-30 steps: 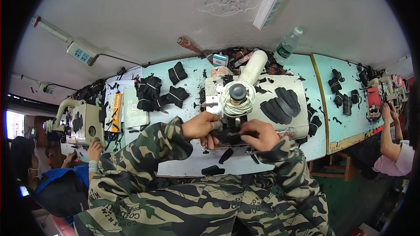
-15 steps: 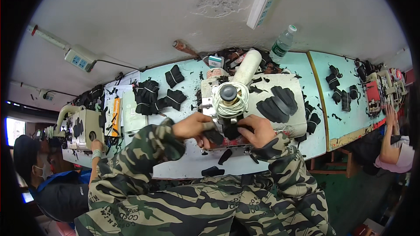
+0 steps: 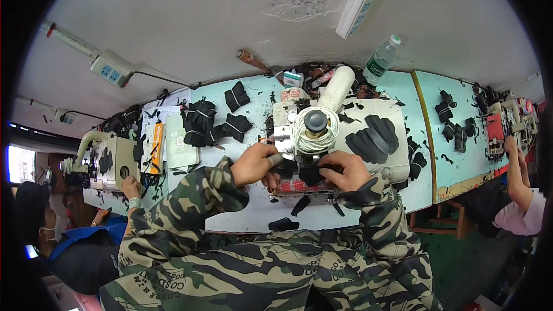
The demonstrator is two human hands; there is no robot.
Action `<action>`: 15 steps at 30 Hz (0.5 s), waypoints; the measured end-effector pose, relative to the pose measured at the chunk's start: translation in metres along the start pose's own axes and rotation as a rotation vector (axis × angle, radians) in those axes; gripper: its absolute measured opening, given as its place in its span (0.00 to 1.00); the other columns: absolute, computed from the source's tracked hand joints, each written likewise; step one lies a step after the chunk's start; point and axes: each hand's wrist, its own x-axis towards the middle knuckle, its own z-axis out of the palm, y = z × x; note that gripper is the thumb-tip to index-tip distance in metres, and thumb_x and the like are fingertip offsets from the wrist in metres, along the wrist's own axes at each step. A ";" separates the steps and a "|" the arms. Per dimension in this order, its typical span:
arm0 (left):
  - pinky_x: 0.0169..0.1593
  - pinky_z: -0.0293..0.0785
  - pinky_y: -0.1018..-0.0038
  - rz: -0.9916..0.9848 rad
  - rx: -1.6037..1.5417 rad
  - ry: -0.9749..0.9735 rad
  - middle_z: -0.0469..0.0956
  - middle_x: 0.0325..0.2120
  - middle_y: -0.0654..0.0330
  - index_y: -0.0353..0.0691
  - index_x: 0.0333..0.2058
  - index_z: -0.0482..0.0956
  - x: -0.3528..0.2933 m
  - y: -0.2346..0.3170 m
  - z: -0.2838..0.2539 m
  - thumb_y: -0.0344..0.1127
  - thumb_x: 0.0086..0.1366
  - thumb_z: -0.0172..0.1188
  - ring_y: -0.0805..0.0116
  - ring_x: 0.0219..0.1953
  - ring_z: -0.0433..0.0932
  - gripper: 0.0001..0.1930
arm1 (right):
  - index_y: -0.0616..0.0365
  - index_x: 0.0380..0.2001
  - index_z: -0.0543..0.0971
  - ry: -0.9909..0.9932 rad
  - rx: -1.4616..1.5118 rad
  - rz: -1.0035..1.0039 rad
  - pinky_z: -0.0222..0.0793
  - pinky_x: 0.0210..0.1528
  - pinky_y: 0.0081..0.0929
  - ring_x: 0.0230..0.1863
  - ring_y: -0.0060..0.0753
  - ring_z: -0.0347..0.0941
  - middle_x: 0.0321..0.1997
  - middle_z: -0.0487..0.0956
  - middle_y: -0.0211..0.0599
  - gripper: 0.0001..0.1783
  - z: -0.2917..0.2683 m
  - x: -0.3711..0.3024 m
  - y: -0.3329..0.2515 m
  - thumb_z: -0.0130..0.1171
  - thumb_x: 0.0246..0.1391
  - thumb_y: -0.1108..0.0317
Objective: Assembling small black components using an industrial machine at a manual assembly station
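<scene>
Both my hands work at the front of a cream sewing machine (image 3: 394, 164) with a ring of white cord (image 3: 299, 138) round its dark-topped post. My left hand (image 3: 252, 164) is closed with bent fingers on a small black knit fabric piece (image 3: 286, 167) at the machine's left front. On the other side, my right hand (image 3: 349, 171) pinches a second black fabric piece (image 3: 311, 175) just below the post. My fingers and the machine head hide where the fabric meets the needle area. Several flat black pieces (image 3: 373, 139) lie fanned on the machine's top right.
Tied black bundles (image 3: 199, 121) lie on the left tabletop, others (image 3: 458, 132) on the right table. Loose black pieces (image 3: 284, 224) sit near the front edge. A water bottle (image 3: 381, 60) stands behind. Co-workers sit at machines left (image 3: 115, 164) and right (image 3: 495, 129).
The whole view has shifted slightly, so the table and machine appear farther right. My hands stay at the machine front, the left one's fabric piece now closer under the machine head.
</scene>
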 end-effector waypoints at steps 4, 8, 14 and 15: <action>0.16 0.73 0.75 -0.022 -0.018 0.003 0.77 0.19 0.51 0.27 0.36 0.70 -0.001 -0.009 -0.001 0.33 0.68 0.44 0.65 0.16 0.78 0.12 | 0.63 0.35 0.79 -0.029 0.000 0.013 0.71 0.29 0.25 0.24 0.30 0.77 0.29 0.78 0.42 0.11 -0.002 -0.001 -0.009 0.59 0.47 0.71; 0.17 0.73 0.79 -0.082 0.127 -0.104 0.77 0.20 0.54 0.29 0.42 0.70 0.004 0.005 0.012 0.33 0.69 0.42 0.69 0.17 0.78 0.12 | 0.63 0.35 0.79 -0.019 0.102 0.067 0.71 0.28 0.24 0.24 0.31 0.77 0.29 0.77 0.41 0.11 0.009 -0.005 -0.013 0.58 0.48 0.71; 0.21 0.78 0.75 -0.045 -0.066 -0.101 0.78 0.25 0.49 0.26 0.41 0.70 0.009 0.000 0.005 0.32 0.69 0.45 0.65 0.21 0.80 0.12 | 0.63 0.37 0.78 0.066 0.018 0.126 0.71 0.28 0.24 0.25 0.29 0.78 0.28 0.79 0.44 0.12 -0.008 -0.006 -0.019 0.58 0.49 0.70; 0.21 0.78 0.75 -0.046 -0.063 -0.106 0.78 0.25 0.49 0.26 0.41 0.70 0.008 -0.001 0.003 0.32 0.69 0.45 0.65 0.21 0.80 0.12 | 0.63 0.37 0.78 0.071 0.020 0.129 0.71 0.28 0.24 0.25 0.29 0.78 0.28 0.79 0.44 0.12 -0.010 -0.008 -0.017 0.58 0.49 0.70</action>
